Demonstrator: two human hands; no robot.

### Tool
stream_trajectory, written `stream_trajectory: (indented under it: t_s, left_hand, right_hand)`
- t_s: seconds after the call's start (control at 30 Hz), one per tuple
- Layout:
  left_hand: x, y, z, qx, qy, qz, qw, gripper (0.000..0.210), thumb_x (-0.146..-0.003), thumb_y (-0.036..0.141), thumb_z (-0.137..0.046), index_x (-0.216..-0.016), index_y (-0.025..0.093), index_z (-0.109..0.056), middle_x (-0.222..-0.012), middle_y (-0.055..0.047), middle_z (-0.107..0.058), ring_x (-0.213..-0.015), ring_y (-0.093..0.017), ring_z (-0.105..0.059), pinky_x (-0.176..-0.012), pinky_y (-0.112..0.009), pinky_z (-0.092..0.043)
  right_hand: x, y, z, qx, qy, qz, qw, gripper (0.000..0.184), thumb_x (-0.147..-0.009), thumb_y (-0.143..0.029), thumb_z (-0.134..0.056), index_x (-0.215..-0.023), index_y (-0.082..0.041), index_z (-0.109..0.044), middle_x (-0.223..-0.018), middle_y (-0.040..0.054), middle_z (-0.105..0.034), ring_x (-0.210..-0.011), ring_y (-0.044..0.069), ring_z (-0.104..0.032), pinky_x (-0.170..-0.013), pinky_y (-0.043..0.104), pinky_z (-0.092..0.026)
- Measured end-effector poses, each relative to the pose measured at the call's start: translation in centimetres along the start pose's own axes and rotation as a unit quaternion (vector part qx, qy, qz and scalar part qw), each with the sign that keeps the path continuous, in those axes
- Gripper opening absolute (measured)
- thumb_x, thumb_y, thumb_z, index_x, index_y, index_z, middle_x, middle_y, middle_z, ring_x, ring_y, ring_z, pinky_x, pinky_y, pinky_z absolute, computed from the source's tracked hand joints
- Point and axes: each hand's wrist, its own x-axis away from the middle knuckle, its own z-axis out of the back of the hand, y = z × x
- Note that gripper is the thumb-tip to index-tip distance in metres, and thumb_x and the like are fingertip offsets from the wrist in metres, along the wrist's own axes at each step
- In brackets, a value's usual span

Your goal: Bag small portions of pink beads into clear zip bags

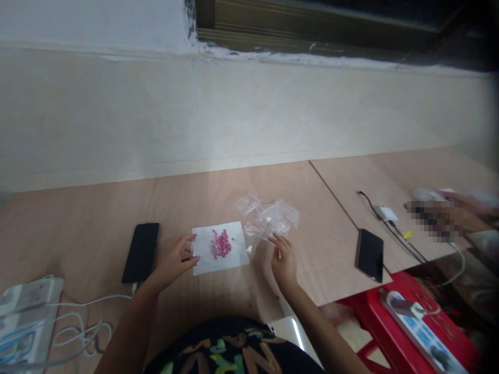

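Note:
Pink beads [222, 244] are gathered in a small pile on a white sheet of paper [202, 264] on the table. At the paper's left edge is my left hand [183, 254], its thumb and fingers spread apart with nothing held between them. Several small clear plastic bags [273, 215] lie loosely heaped to the right of the paper. My right hand [284, 259] is just below these bags, fingers bent but apart. Its fingertips reach the near edge of the heap; whether they touch the plastic I cannot tell.
A charging black phone [141, 253] lies left of my left hand, beside a white power strip [31, 317] and cables. To the right are another phone [370, 254], a white adapter [386, 213] and another person's hand [456, 215]. A red stool [393, 311] holds a power strip [421, 332].

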Motion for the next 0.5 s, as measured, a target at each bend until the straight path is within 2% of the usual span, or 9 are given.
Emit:
stream_trajectory:
  t_s: [0.1, 0.2, 0.33, 0.5]
  left_hand:
    - [-0.1, 0.0, 0.0, 0.006, -0.007, 0.003, 1.0, 0.055, -0.068, 0.026, -0.059, -0.114, 0.016, -0.032, -0.076, 0.003, -0.051, -0.063, -0.012, -0.058, -0.062, -0.028, -0.047]
    - [-0.1, -0.3, 0.0, 0.0, -0.008, -0.002, 1.0, 0.053, -0.068, 0.025, -0.06, -0.113, 0.017, -0.033, -0.075, 0.003, -0.05, -0.061, -0.012, -0.057, -0.06, -0.027, -0.046]
    - [-0.1, -0.3, -0.2, 0.001, -0.017, -0.001, 1.0, 0.052, -0.069, 0.025, -0.058, -0.113, 0.018, -0.032, -0.074, 0.004, -0.049, -0.06, -0.011, -0.057, -0.057, -0.025, -0.045]
    - [-0.1, -0.4, -0.2, -0.002, -0.011, 0.003, 1.0, 0.052, -0.068, 0.026, -0.059, -0.113, 0.019, -0.033, -0.077, 0.003, -0.05, -0.063, -0.013, -0.059, -0.06, -0.028, -0.047]
  right_hand:
    - [1.9, -0.4, 0.8, 0.09, -0.003, -0.066, 0.994, 0.027, -0.08, -0.028, -0.041, -0.094, -0.012, -0.057, -0.096, 0.0141, -0.055, -0.092, 0.026, -0.046, -0.079, 0.041, -0.036]
    - [4.2, -0.6, 0.2, 0.158, -0.007, -0.11, 0.981, 0.037, -0.08, -0.039, -0.042, -0.096, -0.008, -0.054, -0.092, 0.0169, -0.053, -0.085, 0.027, -0.046, -0.074, 0.039, -0.034]
    - [6.7, 0.1, -0.8, 0.179, 0.008, -0.081, 0.981, 0.038, -0.084, -0.042, -0.035, -0.096, -0.009, -0.051, -0.093, 0.0161, -0.05, -0.084, 0.026, -0.044, -0.072, 0.038, -0.033]
    - [8.3, 0.9, -0.5, 0.167, -0.009, -0.042, 0.985, 0.03, -0.086, -0.036, -0.032, -0.085, -0.013, -0.051, -0.084, 0.0105, -0.051, -0.079, 0.022, -0.044, -0.07, 0.035, -0.031]
